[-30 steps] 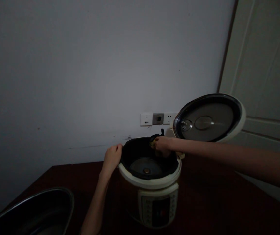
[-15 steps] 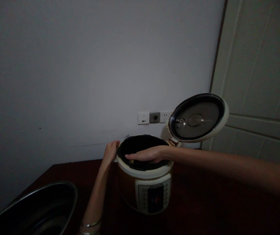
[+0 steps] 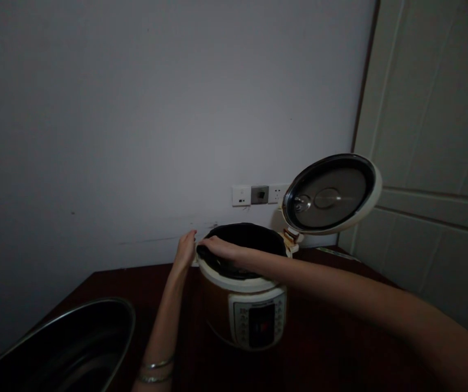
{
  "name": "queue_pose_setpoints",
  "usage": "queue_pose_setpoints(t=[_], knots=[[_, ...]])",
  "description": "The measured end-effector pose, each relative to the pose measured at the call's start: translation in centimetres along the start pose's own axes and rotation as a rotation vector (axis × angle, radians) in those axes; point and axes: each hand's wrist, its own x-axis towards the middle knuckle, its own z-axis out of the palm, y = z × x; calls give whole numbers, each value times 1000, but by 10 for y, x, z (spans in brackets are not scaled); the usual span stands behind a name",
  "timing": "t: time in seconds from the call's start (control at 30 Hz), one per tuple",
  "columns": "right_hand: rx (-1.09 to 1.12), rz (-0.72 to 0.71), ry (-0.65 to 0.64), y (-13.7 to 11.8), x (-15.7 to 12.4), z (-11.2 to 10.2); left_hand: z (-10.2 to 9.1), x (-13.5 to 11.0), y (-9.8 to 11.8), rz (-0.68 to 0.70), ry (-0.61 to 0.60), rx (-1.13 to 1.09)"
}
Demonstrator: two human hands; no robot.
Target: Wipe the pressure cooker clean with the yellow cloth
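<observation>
An electric pressure cooker point(image 3: 216, 294) with a brown body, white rim and front control panel stands on the dark table. Its round lid point(image 3: 328, 198) is hinged up at the right. My left hand point(image 3: 184, 251) is at the cooker's left side, fingers closed against the outer edge by the side handle. Reaching across from the right, my right hand point(image 3: 221, 249) is inside the left part of the black inner pot point(image 3: 254, 235), close to its rim. Its fingers are curled and partly hidden. Whatever lies under the palm is too dark to name.
A large dark bowl with a shiny rim point(image 3: 132, 321) sits at the lower left. Wall sockets point(image 3: 259, 194) are behind the cooker, and a pale panelled door point(image 3: 433, 136) is at the right. The red-brown table point(image 3: 323, 326) meets the wall at the back.
My right hand has shifted up and left, from over the pot's middle-left to its left inner rim. My left hand stays at the cooker's side. The view has moved slightly.
</observation>
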Motion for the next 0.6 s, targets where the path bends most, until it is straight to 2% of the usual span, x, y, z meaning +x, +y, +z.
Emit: queue_pose_setpoints(t=[0.07,0.17,0.23,0.3,0.4,0.53,0.6], knots=[[-155,-50,-4,3,-18,-3,0,0,1,0,11,7],[-493,-70,-201,-2,-51,-22,0,-3,4,19,-4,15],[-693,19,-333,-10,-68,-43,0,-5,5,31,-24,21],[-878,153,-391,-18,-76,-66,0,-6,5,44,-50,48],[-1180,249,-412,-22,-73,-100,-1,-8,6,70,-94,109],[-1399,163,-399,-12,-53,-136,-2,-11,10,111,-95,205],[-1521,55,-381,-6,-42,-148,-2,-14,13,135,-86,286]])
